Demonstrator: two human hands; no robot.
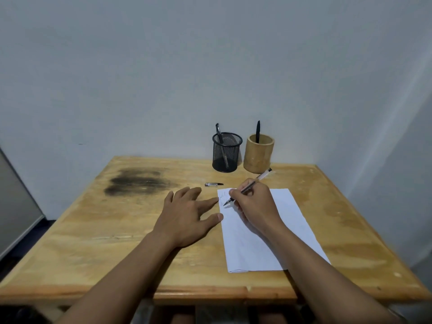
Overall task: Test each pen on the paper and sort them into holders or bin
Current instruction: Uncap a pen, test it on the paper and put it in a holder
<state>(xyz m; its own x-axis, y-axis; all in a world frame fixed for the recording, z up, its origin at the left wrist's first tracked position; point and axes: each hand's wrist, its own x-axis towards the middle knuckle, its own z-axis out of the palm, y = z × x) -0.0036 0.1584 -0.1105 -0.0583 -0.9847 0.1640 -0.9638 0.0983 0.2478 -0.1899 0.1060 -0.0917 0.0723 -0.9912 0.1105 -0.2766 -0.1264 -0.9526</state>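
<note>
My right hand [253, 202] grips a clear pen [261, 177] with its tip down on the top left corner of the white paper [261, 244], beside a few scribbles. My left hand [187, 213] lies flat on the table, fingers straight, fingertips touching the paper's left edge. A pen cap [214, 184] lies on the wood just beyond the paper. At the back stand a black mesh holder [226, 152] with one pen [218, 132] in it and a bamboo holder [258, 153] with one black pen [257, 130].
The wooden table [117, 242] carries a dark stain [138, 181] at its back left. A pale wall stands close behind the holders and on the right. A grey panel [14, 206] stands at the far left below table height.
</note>
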